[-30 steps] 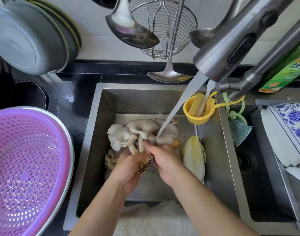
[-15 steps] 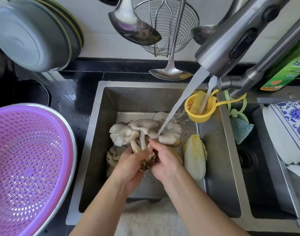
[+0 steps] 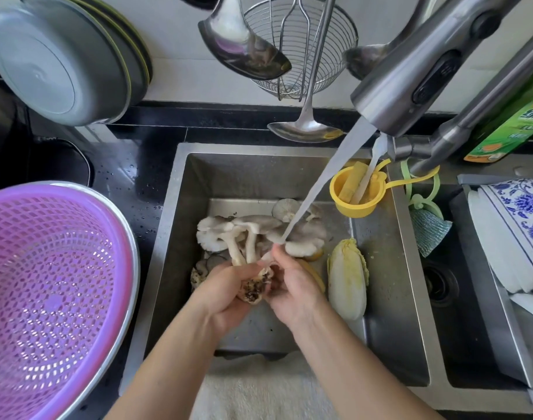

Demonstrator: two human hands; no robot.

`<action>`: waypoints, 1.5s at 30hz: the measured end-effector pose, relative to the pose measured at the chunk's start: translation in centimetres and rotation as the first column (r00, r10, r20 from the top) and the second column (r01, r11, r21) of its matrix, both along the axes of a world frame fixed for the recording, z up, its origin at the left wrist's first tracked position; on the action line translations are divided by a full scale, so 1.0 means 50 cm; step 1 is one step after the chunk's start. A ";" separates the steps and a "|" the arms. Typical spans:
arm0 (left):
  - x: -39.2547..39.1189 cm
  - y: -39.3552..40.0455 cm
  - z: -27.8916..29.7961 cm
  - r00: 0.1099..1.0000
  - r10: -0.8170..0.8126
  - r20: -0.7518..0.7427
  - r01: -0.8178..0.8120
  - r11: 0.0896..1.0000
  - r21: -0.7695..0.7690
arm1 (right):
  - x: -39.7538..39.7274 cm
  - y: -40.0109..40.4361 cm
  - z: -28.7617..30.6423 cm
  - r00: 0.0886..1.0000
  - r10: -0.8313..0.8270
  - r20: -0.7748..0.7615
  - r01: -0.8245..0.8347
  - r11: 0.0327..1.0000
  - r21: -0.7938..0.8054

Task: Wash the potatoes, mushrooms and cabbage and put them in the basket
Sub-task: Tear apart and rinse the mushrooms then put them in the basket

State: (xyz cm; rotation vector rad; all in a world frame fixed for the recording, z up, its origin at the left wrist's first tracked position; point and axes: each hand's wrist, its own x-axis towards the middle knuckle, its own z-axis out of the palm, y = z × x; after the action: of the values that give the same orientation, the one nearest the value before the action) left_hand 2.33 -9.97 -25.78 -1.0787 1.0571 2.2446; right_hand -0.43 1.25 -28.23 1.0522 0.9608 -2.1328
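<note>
While water runs over them, both hands grip the mushrooms [image 3: 253, 234] — left hand [image 3: 225, 291] at the dirty root, right hand [image 3: 292, 286] beside it; stems point away, basket [image 3: 56, 286] lies left, nearer the left hand.

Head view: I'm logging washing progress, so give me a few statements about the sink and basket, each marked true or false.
1. Both hands, left and right, hold the mushroom cluster. True.
2. The purple basket holds washed cabbage. False: it holds no vegetables.
3. Water runs from the faucet. True.
4. The napa cabbage lies on the counter. False: it lies in the sink, right of the hands.
</note>
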 end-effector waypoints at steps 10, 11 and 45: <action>-0.010 0.023 0.012 0.996 0.058 -0.069 -0.066 0.991 -0.115 | 0.007 -0.006 0.010 0.990 -0.138 -0.015 0.138 0.990 -0.018; -0.009 0.032 0.013 0.992 0.093 -0.089 -0.104 0.987 -0.124 | 0.009 -0.013 0.006 0.986 -0.164 -0.025 0.163 0.986 -0.037; 0.040 -0.026 -0.042 0.987 0.148 -0.070 -0.155 0.983 -0.102 | -0.051 0.070 0.080 0.998 0.055 0.015 -0.053 0.995 -0.087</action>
State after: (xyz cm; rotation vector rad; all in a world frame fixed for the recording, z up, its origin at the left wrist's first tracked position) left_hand 4.31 -11.27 -27.90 -1.1768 1.1686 2.3775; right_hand -2.98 4.75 -24.24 0.9901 0.8703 -2.0983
